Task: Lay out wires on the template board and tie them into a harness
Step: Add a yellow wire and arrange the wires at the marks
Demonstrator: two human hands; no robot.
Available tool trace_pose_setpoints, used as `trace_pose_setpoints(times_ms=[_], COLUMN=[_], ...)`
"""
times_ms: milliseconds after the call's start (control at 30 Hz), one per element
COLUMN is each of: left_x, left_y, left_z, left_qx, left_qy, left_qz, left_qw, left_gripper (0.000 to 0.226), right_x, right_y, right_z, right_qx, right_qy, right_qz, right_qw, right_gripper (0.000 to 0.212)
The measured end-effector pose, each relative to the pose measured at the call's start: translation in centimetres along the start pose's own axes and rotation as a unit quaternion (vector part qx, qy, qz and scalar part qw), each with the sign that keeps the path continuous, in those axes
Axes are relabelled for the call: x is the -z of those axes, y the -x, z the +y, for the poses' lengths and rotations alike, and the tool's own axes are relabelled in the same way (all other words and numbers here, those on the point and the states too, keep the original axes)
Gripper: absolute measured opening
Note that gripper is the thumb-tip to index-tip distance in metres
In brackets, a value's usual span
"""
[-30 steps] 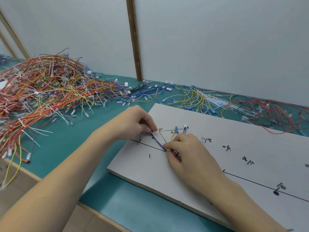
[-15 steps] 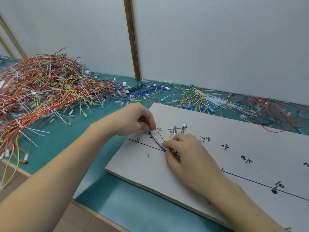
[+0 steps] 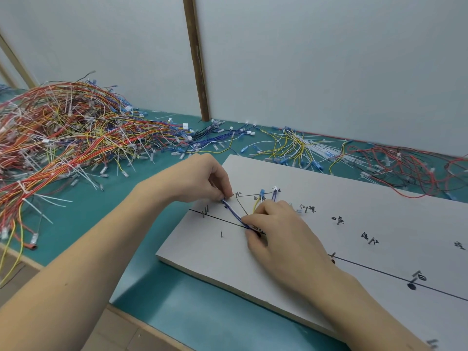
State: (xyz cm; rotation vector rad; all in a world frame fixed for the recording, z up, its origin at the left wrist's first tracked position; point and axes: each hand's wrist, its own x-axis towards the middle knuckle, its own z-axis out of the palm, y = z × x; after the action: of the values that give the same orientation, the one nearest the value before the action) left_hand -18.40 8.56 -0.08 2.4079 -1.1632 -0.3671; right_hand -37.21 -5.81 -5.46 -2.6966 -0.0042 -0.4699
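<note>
The fingers of the left hand [image 3: 200, 179] are curled together, pinching the far end of a blue and white wire pair [image 3: 234, 212] right at a pin near the upper corner of the drawn triangle. The fingers of the right hand [image 3: 281, 231] are likewise closed, thumb and forefinger clamped on the near end of the same pair where it meets the long black line drawn along the template board [image 3: 329, 188]. Between the two pinches the pair runs straight and looks taut, lying on or just above the drawn diagonal.

To do this step well, I judge the pair should be kept under light tension from both ends, so it follows the inked path without bowing, and the left end should be seated fully against its pin before either pinch eases. The right fingers are best kept low on the board, pressing the wires flat where the branch joins the main line.

Just beyond the right fingertips, a yellow wire [image 3: 255, 206] with a blue terminal [image 3: 262, 191] and a dark blue wire with a white connector [image 3: 275, 188] are already laid at the far pins; they should not be dragged along. Further out, the teal bench [image 3: 152, 178] carries a big tangle of red, orange and yellow harnesses [image 3: 63, 138] beyond the left wrist, and loose yellow and red wires [image 3: 354, 158] behind the board.
</note>
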Motion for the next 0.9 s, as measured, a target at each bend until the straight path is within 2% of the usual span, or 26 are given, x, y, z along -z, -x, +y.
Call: trace_pose_setpoints(times_ms=[233, 467, 567, 700, 800, 900], left_x=[0.6, -0.8, -1.3, -1.0, -0.6, -1.1], left_y=[-1.2, -0.8, -0.8, -1.3, -1.5, -1.1], left_z=[0.6, -1.4, -1.9, -1.7, -1.3, -1.1], left_qx=[0.032, 0.054, 0.064, 0.089, 0.112, 0.110], left_qy=[-0.004, 0.193, 0.231, 0.227, 0.211, 0.229], left_qz=[-0.046, -0.009, 0.000, -0.014, -0.024, 0.007], left_qw=[0.998, 0.980, 0.971, 0.970, 0.971, 0.967], left_gripper=[0.017, 0.014, 0.017, 0.018, 0.021, 0.025], right_x=[0.0, 0.0, -0.2, -0.1, 0.3, 1.4], right_y=[-0.1, 0.1, 0.1, 0.1, -0.1, -0.4], right_z=[-0.2, -0.1, -0.1, -0.2, -0.4, -0.6], right_qx=[-0.002, 0.005, 0.012, 0.011, 0.005, 0.002], right_qy=[0.011, 0.021, 0.036, 0.044, 0.046, 0.057], right_qz=[-0.006, -0.005, -0.003, -0.005, -0.032, -0.090], right_qw=[1.000, 1.000, 0.999, 0.999, 0.998, 0.994], right_gripper=[0.026, 0.027, 0.027, 0.028, 0.029, 0.029])
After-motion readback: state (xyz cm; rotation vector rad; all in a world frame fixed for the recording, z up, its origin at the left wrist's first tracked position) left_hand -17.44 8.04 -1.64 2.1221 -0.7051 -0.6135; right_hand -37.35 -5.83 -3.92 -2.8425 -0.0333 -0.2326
